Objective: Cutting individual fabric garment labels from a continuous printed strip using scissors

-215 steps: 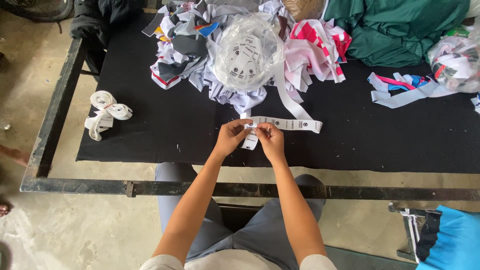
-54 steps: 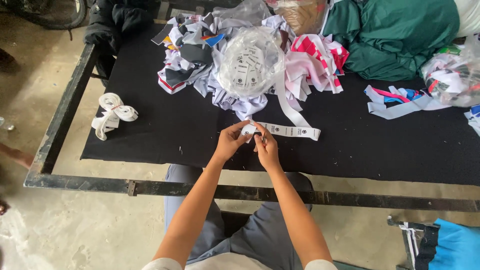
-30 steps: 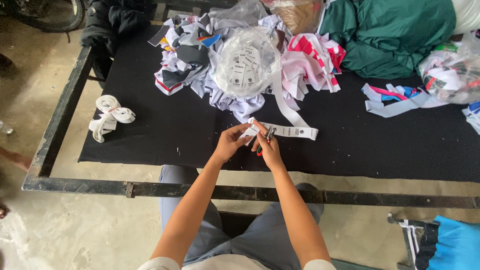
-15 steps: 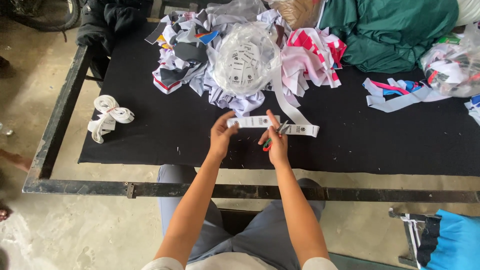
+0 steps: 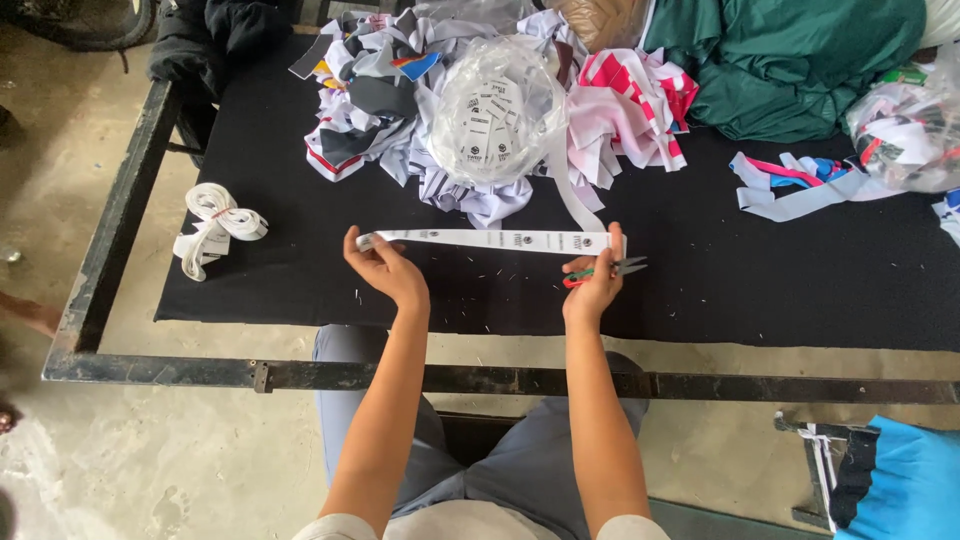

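Note:
A long white label tape [image 5: 490,239] with small dark printed marks is stretched flat over the black cloth [image 5: 300,270] on the table. My left hand [image 5: 383,270] pinches its left end. My right hand [image 5: 594,280] holds the tape's right part under the thumb and also grips small scissors [image 5: 612,268] with red and green handles. From my right hand the tape runs up toward a clear plastic bag [image 5: 495,115] full of white labels.
Piled fabric strips [image 5: 370,90] and pink-striped pieces [image 5: 630,110] lie behind the bag. Green cloth [image 5: 790,60] is at the back right. A bundled white tape [image 5: 215,225] lies at the left. The metal table frame [image 5: 500,380] runs in front.
My hands, close together at the tape's end before, have drawn apart. The tape is now pulled out straight between them, my left hand far to the left.

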